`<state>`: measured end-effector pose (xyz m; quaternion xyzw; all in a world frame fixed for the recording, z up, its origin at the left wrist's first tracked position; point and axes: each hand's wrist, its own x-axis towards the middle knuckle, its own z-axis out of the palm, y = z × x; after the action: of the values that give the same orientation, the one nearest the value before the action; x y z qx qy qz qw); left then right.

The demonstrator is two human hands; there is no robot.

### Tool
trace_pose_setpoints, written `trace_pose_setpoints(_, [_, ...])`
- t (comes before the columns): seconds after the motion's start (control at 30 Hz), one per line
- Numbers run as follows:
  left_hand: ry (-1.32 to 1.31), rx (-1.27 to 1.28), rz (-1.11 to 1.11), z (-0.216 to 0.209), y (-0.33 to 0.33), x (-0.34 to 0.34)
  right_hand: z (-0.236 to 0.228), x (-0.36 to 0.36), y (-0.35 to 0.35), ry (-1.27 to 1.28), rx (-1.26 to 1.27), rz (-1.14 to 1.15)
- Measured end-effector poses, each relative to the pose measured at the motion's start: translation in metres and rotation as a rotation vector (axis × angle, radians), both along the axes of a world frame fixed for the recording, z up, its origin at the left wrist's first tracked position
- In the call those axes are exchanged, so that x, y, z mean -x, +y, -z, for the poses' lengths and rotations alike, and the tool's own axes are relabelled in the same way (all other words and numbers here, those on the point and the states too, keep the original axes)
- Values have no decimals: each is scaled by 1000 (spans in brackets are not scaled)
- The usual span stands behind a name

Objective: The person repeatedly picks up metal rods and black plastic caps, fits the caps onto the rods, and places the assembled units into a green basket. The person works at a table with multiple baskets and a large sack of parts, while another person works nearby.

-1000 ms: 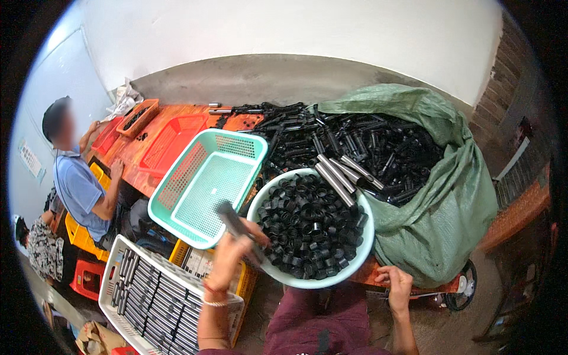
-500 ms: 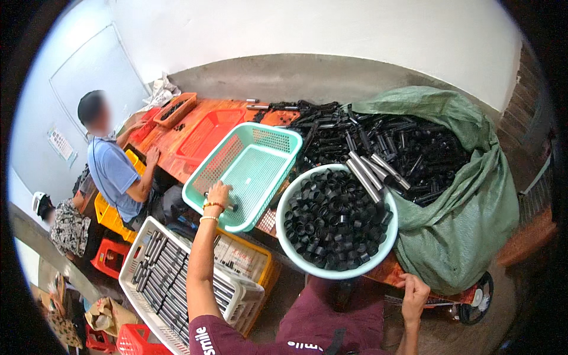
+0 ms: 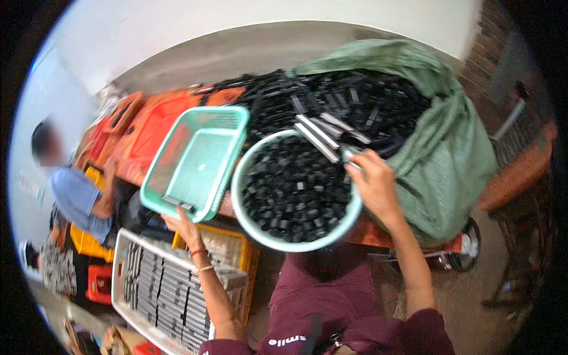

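Note:
A single dark tube (image 3: 177,203) lies inside the near end of the green mesh basket (image 3: 151,168). My left hand (image 3: 183,228) is at that basket's near rim, fingers stretched out and apart from the tube. Over the right rim of a pale round basin (image 3: 238,201), my right hand (image 3: 374,177) has its thumb and fingers drawn together; blur hides what is between them. Black ring-shaped caps (image 3: 296,195) fill the basin. Beside the right fingertips, several silver metal tubes (image 3: 318,142) rest across the basin's far rim.
Black parts (image 3: 355,97) are heaped behind the basin, partly within a green woven sack (image 3: 441,189). A white crate (image 3: 121,260) at lower left holds rows of tubes. Red trays (image 3: 157,127) lie on the table. A person in blue (image 3: 80,195) sits at the left.
My left hand has drawn back from inside the basket to its near rim, leaving a tube there. My right hand has risen from the table edge to the basin's right rim. The view has shifted.

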<state>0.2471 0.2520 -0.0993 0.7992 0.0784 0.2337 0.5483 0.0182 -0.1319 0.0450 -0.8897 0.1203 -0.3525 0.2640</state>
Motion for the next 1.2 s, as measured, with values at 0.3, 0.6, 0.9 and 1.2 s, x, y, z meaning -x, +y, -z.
trace_pose_setpoints(0.3, [-71, -90, -100, -6, -35, 1, 43, -60, -17, 243, 249, 106])
trace_pose_setpoints(0.6, [-193, -228, -155, -21, -21, 6, 37, -53, -11, 120, 181, 99])
trace_pose_setpoints(0.9, [-155, 490, 634, -112, -99, 110, -22, 49, 27, 192, -56, -477])
trace_pose_setpoints(1.2, [1184, 637, 2080, -112, -132, 175, -35, 68, 63, 259, -33, -940])
